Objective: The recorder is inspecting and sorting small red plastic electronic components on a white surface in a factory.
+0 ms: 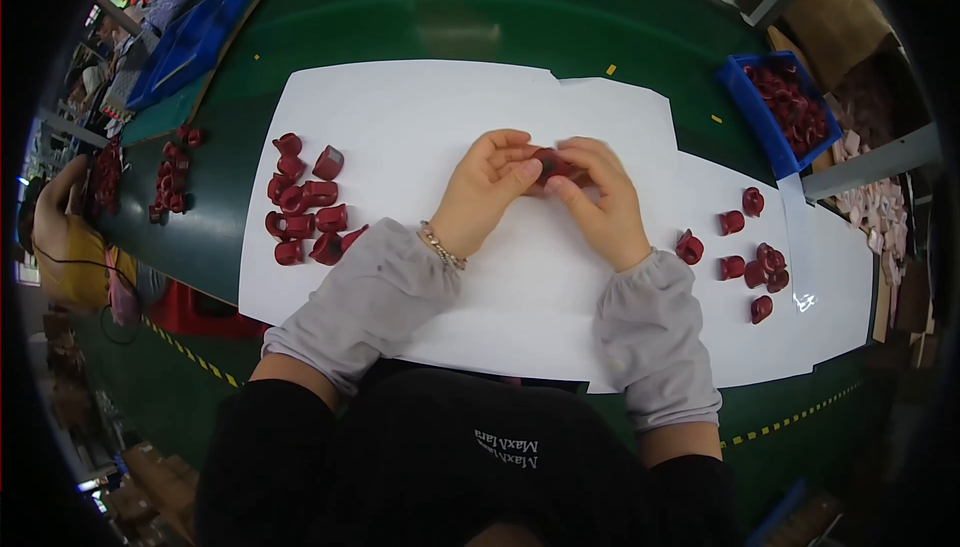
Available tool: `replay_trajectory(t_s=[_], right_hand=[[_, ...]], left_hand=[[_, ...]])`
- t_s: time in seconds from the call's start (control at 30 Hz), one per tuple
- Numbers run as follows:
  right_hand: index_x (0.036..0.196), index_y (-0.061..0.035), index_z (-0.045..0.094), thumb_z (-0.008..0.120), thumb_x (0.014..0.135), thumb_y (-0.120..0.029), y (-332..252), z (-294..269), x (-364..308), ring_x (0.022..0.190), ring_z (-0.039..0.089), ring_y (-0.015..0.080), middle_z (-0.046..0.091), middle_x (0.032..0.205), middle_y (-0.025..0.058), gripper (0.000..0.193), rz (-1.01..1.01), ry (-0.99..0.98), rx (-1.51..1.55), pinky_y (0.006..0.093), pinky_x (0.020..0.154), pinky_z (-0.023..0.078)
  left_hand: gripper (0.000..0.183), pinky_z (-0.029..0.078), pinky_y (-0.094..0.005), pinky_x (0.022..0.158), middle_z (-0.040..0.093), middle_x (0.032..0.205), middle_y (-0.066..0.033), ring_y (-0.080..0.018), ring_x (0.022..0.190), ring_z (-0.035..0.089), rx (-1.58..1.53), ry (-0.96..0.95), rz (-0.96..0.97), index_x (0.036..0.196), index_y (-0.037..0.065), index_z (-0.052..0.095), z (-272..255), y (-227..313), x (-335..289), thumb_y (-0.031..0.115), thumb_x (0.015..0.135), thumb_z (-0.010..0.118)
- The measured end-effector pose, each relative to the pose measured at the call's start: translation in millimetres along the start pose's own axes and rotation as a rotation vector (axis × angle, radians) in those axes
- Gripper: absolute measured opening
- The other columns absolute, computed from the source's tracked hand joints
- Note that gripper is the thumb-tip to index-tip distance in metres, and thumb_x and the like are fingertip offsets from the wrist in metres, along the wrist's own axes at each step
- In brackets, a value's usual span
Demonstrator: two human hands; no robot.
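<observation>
Between my two hands, over the middle of the white paper [520, 287], is a small dark red ring-shaped part [548, 163] with a dark opening. My left hand [487, 187] pinches it from the left with thumb and fingers. From the other side my right hand [601, 197] closes on it too, its fingers slightly blurred and hiding part of it. A cluster of similar dark red parts [320, 193] lies on the paper to the left. Several more red parts [732, 222] are scattered on the paper at the right.
A blue bin [735, 82] full of red parts stands at the far right, beside a grey metal post [870, 162]. Further red parts [172, 177] sit on the green table at left, near a blue tray [190, 42]. Another person [70, 237] sits at the left edge.
</observation>
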State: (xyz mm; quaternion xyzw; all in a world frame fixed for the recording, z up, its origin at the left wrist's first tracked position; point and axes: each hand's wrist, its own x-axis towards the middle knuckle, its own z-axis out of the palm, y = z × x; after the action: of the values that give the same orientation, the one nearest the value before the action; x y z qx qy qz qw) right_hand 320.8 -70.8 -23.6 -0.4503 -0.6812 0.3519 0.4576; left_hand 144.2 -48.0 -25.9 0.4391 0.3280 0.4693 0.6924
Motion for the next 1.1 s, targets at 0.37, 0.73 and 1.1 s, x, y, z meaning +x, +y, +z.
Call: replay_trajectory(t_s=[0.37,0.73,1.1], right_hand=[[0.109,0.0019,0.055,0.059,0.088,-0.004,0,-2,-3,0.095,0.058,0.0158,0.057,0.106,0.0081,0.022,0.222,-0.035,0.363,0.0271,0.082,0.048],[0.123,0.0003,0.052,0.062,0.086,-0.007,-6,-5,-1,0.102,0.056,0.0177,0.054,0.117,0.0083,0.039,0.123,-0.08,0.22,0.0288,0.088,0.046],[0.125,-0.0005,0.052,0.063,0.086,-0.009,-8,-6,-2,0.103,0.056,0.0177,0.055,0.116,0.0087,0.042,0.143,-0.1,0.214,0.0291,0.089,0.046]], left_hand=[[0.029,0.049,-0.0273,0.084,0.059,0.11,-0.0072,-0.0139,0.094,0.059,0.141,-0.165,0.042,0.119,-0.002,0.05,-3,-2,-4,0.01,0.093,0.054],[0.03,0.05,-0.0274,0.084,0.061,0.107,-0.0096,-0.0154,0.095,0.06,0.2,-0.229,-0.039,0.122,-0.004,0.051,-4,6,-8,0.009,0.095,0.05],[0.032,0.051,-0.0294,0.086,0.062,0.108,-0.0119,-0.0176,0.097,0.061,0.19,-0.292,-0.06,0.122,-0.005,0.051,-8,6,-7,0.013,0.095,0.05]])
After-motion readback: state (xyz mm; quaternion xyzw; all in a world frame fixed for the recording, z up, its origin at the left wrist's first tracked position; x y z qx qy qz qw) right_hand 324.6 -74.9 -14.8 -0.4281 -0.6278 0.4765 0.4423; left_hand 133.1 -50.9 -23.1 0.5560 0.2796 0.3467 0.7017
